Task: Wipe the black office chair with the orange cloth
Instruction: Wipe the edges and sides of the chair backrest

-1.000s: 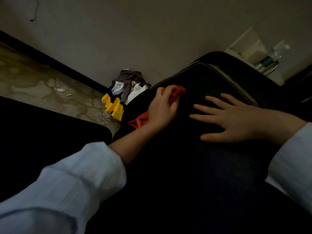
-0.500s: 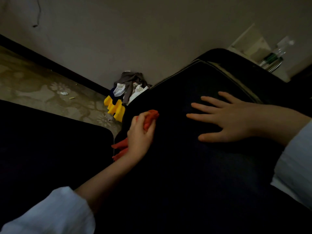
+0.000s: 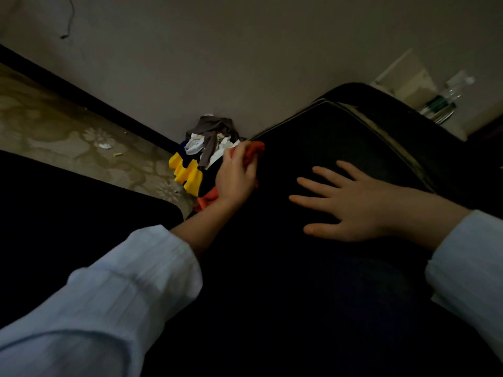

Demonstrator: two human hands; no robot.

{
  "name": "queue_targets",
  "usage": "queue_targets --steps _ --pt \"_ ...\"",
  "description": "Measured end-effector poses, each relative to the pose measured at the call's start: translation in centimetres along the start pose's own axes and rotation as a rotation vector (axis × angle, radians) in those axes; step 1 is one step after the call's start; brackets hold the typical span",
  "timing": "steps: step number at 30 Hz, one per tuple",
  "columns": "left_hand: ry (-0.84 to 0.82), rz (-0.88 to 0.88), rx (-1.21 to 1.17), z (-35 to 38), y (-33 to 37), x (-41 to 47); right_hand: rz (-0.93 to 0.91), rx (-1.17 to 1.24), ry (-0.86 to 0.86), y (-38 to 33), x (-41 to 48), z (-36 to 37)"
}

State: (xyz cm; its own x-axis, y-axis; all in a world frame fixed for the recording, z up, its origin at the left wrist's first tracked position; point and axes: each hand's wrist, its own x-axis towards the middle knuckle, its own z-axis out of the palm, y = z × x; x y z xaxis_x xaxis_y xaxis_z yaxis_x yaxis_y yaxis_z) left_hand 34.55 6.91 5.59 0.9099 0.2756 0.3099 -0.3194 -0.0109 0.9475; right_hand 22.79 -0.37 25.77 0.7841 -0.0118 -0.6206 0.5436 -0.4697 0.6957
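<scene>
The black office chair (image 3: 340,137) fills the middle and right of the view, its dark padded surface sloping away from me. My left hand (image 3: 236,178) grips the orange cloth (image 3: 254,149) against the chair's left edge, near the far corner; a tail of the cloth hangs out below my wrist. My right hand (image 3: 351,202) lies flat on the chair surface to the right, fingers spread and straight, holding nothing.
A pile of clothes (image 3: 209,137) with a yellow plastic item (image 3: 186,171) sits on the patterned floor (image 3: 54,131) against the wall, just left of the chair. Another black surface (image 3: 68,213) is at the left. A plastic bottle (image 3: 443,102) stands at the far right.
My left hand slid the orange cloth back toward me along the chair's left edge, then pushed it away again to the far corner. The right hand stayed flat in place.
</scene>
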Motion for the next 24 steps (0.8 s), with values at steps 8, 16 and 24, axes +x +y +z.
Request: queue_targets --steps 8,16,24 --pt "0.050 -0.359 0.001 -2.9 -6.7 -4.9 -0.075 -0.011 0.069 -0.8 0.9 0.7" --pt "-0.027 -0.300 -0.015 -4.5 -4.3 -13.2 -0.196 0.020 0.067 -2.4 1.0 0.6" --pt "-0.145 0.080 -0.166 -4.0 1.1 -11.7 -0.216 0.011 0.017 -3.9 0.9 0.7"
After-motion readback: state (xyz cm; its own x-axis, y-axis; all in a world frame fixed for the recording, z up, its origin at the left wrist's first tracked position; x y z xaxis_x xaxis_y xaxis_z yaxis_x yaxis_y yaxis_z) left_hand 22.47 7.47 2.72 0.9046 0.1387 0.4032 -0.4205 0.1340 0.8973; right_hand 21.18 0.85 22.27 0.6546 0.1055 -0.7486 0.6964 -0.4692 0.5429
